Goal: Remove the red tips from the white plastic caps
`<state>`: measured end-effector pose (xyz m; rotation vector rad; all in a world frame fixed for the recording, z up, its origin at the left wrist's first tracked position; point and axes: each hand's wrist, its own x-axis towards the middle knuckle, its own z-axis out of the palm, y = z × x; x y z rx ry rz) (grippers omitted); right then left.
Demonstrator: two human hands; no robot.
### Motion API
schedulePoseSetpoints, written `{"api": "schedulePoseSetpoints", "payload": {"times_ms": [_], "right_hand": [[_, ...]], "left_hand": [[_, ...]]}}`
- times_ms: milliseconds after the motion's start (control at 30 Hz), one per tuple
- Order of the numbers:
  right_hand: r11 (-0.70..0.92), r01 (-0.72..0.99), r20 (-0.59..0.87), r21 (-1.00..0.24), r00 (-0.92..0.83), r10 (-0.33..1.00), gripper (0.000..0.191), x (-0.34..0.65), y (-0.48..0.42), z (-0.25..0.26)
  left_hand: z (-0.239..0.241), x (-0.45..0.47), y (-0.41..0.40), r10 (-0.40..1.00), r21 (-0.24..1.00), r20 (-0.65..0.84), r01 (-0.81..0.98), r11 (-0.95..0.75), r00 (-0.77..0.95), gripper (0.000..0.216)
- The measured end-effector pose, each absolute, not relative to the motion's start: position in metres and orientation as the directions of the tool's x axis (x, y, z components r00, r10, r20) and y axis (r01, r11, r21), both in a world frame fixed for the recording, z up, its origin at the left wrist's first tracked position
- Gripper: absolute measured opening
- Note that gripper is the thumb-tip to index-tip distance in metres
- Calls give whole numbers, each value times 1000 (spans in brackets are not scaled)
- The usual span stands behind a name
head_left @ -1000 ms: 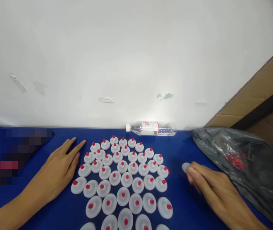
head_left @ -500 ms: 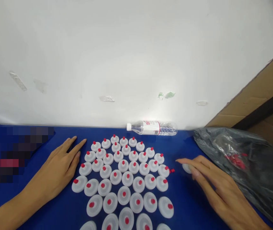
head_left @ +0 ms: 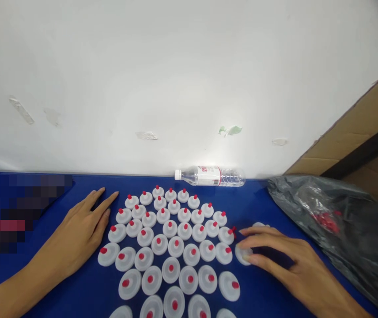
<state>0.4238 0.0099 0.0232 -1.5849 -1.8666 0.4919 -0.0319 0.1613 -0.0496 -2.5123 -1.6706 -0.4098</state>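
Note:
Several white caps with red tips point(head_left: 175, 247) stand in tight rows on the blue table point(head_left: 262, 198). My left hand point(head_left: 79, 234) lies flat and open on the table, fingers stretched, just left of the rows. My right hand point(head_left: 281, 260) reaches in from the right, thumb and forefinger pinched on a plain white cap point(head_left: 243, 255) that sits against the right edge of the rows. A loose red tip point(head_left: 234, 230) lies by the nearest capped piece. Another plain white cap point(head_left: 258, 225) shows just behind my right fingers.
A clear water bottle point(head_left: 209, 176) lies on its side against the white wall. A black plastic bag point(head_left: 341, 229) holding red pieces fills the right side, in front of a cardboard box point(head_left: 357, 128). A blurred-out patch point(head_left: 13, 216) covers the table's left.
My right hand has moved left and toward me, bringing a plain white cap up against the right edge of the rows. My left hand has stayed put.

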Motion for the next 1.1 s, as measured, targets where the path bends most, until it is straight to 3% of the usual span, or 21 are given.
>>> {"api": "schedulePoseSetpoints", "payload": {"times_ms": [133, 267, 400, 467, 633, 767, 900, 1100], "right_hand": [[350, 756, 356, -554, -165, 920, 18, 422, 5, 31], [472, 773, 340, -423, -348, 874, 28, 409, 2, 29], [515, 712, 308, -477, -413, 857, 9, 399, 0, 23], [482, 671, 338, -563, -346, 875, 10, 401, -4, 21], [273, 640, 370, -718, 19, 929, 7, 414, -9, 24], [285, 682, 412, -674, 27, 911, 21, 416, -1, 34], [251, 674, 363, -695, 27, 931, 44, 417, 1, 37], [218, 682, 328, -698, 34, 944, 50, 416, -3, 38]], "left_hand": [[-49, -33, 161, 894, 67, 267, 919, -389, 359, 60], [-49, -33, 161, 891, 67, 276, 918, -392, 361, 61], [-49, -33, 162, 887, 65, 283, 915, -398, 366, 61], [-49, -34, 162, 886, 65, 282, 914, -401, 368, 61], [-50, -34, 162, 887, 69, 280, 914, -400, 367, 61], [-50, -33, 162, 889, 74, 281, 916, -395, 361, 61], [-49, -32, 161, 892, 79, 280, 917, -391, 356, 62], [-49, -32, 161, 893, 84, 277, 917, -391, 355, 61]]}}
